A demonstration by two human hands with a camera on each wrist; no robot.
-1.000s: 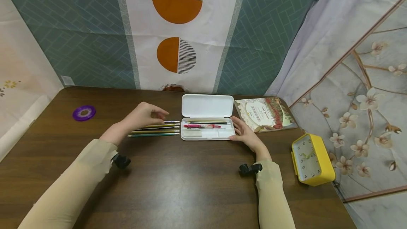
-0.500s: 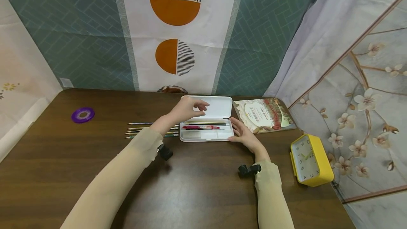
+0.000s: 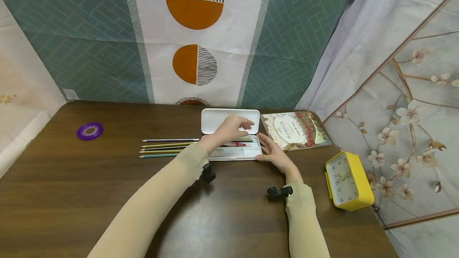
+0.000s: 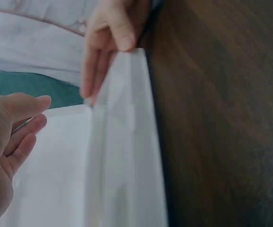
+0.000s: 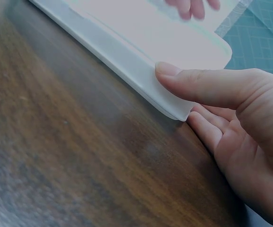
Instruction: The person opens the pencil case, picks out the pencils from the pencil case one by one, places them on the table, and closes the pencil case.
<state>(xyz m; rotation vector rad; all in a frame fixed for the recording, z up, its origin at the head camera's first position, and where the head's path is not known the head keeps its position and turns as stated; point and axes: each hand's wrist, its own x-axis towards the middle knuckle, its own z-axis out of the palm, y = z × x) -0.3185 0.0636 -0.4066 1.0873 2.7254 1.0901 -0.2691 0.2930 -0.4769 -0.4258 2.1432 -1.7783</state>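
A white pencil case (image 3: 252,153) stands with its lid (image 3: 210,120) raised at the back. My right hand (image 3: 274,153) grips the case's right end, its thumb on the front rim and its other fingers along the end wall. Above the case hovers my left hand (image 3: 229,128), thumb and fingers apart, with nothing visibly held. Inside the case show part of a pink pen (image 3: 236,144) and pencils behind it; the left hand and wrist hide the left part. Several pencils (image 3: 163,145) lie side by side left of the case, their right ends partly behind the left forearm.
A purple tape roll (image 3: 89,131) lies far left on the brown table (image 3: 233,210). Right of the case is a booklet (image 3: 295,130) with a printed cover. A yellow alarm clock (image 3: 349,181) stands further right. Patterned cloth hangs behind the table.
My left hand has moved right, from above the loose pencils to over the case's right half, uncovering the pencils' left ends. The right hand has stayed on the case.
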